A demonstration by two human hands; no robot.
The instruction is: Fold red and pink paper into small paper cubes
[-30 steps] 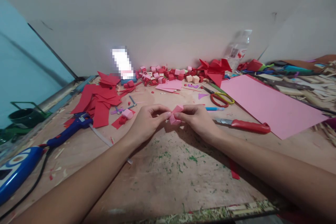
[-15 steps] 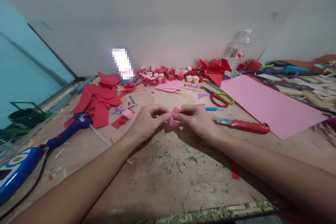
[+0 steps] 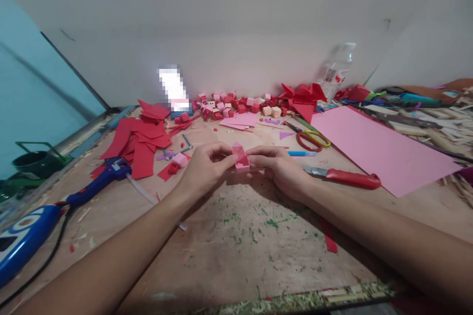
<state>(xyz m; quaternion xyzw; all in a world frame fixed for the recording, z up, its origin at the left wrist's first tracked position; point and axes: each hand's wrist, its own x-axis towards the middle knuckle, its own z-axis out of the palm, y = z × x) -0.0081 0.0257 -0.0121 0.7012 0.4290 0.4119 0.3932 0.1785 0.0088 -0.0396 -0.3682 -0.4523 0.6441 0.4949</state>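
Note:
A small pink paper box (image 3: 242, 163) is held above the middle of the table, its open top and a raised flap facing me. My left hand (image 3: 210, 163) pinches its left side between thumb and fingers. On the right side, my right hand (image 3: 271, 161) grips it the same way, the fingertips partly hidden behind the paper. Just left of my left hand lies a pink paper cube (image 3: 180, 159) on a red paper scrap. To the right of my right hand are a red-handled knife (image 3: 351, 178) and a blue pen (image 3: 297, 153).
A blue glue gun (image 3: 98, 184) with its cord lies at the left, near red paper strips (image 3: 142, 155). Several small paper cubes (image 3: 240, 107) line the wall. Scissors (image 3: 310, 140), a pink sheet (image 3: 377, 145), a plastic bottle (image 3: 338, 71) and wood scraps (image 3: 439, 118) are at the right.
The pink paper piece has been turned in my fingers, so its open inside and raised flap now show. Both hands have shifted slightly with it; the other things stay put.

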